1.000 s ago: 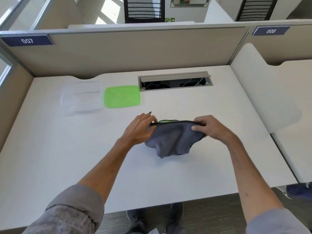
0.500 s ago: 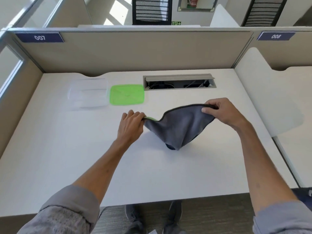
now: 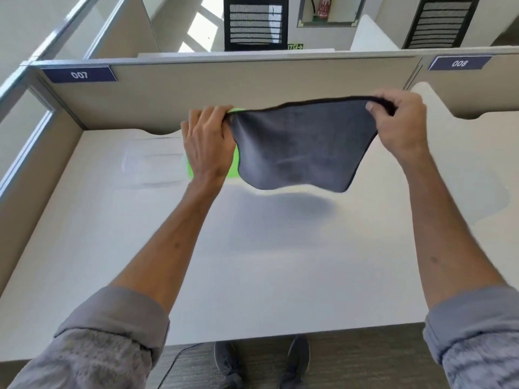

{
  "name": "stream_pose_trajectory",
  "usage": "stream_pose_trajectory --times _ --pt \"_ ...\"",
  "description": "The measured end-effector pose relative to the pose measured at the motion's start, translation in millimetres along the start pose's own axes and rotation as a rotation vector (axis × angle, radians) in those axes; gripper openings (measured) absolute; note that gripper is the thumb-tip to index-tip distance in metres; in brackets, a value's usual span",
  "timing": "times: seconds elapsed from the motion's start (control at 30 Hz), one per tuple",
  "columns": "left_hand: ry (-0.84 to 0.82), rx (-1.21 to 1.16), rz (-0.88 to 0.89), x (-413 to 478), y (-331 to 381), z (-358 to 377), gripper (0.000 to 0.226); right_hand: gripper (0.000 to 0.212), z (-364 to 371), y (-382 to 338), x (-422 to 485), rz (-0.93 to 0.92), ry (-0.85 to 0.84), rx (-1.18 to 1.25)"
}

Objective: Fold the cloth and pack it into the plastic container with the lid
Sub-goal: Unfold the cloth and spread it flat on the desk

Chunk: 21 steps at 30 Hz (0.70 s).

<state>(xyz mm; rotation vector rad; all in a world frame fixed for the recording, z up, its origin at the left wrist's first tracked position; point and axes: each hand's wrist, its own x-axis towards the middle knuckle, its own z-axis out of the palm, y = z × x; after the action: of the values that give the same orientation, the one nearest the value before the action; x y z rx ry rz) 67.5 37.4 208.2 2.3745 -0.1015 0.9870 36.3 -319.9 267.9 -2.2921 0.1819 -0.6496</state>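
Note:
A grey cloth (image 3: 303,147) with a dark hem hangs spread in the air above the white desk (image 3: 252,262). My left hand (image 3: 206,144) pinches its top left corner, where a green edge shows. My right hand (image 3: 398,124) grips the top right corner. The cloth's lower edge hangs free, casting a shadow on the desk. A clear plastic container (image 3: 151,161) sits at the back left of the desk. Its green lid (image 3: 233,169) lies beside it, mostly hidden behind my left hand and the cloth.
Beige partition walls (image 3: 196,91) labelled 007 and 008 close the desk at the back and left. A curved white divider (image 3: 460,153) borders the right side. The cable hatch is hidden behind the cloth. My shoes (image 3: 261,363) show below the desk's front edge.
Both hands have lifted the cloth off the desk and pulled apart, so it now hangs spread out flat. The camera has tilted, bringing the hands higher in view.

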Motion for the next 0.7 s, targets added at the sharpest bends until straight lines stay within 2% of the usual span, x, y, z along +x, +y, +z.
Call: stream_pose_trajectory --times 0.13,0.2,0.33,0.47,0.6,0.7 --pt "0.108 0.0 0.042 -16.3 7.1 -10.3 0.032 0.023 -1.5 4.4 -22.4 -0.022 0.024 0.069" --pt "0.094 0.005 0.081 -47.5 2.9 -10.6 0.029 0.022 6.6 17.9 -47.3 -0.007 -0.011 0.089" --pt "-0.178 0.062 0.14 -147.2 -31.6 -6.3 0.016 0.028 35.8 65.7 -121.1 0.146 -0.178 0.1" --pt "-0.486 0.067 0.184 -241.2 -67.6 -12.8 0.015 0.016 63.5 119.7 -207.7 0.302 -0.367 -0.021" --pt "-0.766 0.054 0.302 -284.4 -86.1 -21.6 0.018 0.021 68.1 142.0 -273.5 0.356 -0.539 -0.173" --pt "-0.9 0.063 0.393 -297.8 -95.2 -26.9 0.022 0.023 62.8 156.3 -300.0 0.359 -0.632 -0.246"
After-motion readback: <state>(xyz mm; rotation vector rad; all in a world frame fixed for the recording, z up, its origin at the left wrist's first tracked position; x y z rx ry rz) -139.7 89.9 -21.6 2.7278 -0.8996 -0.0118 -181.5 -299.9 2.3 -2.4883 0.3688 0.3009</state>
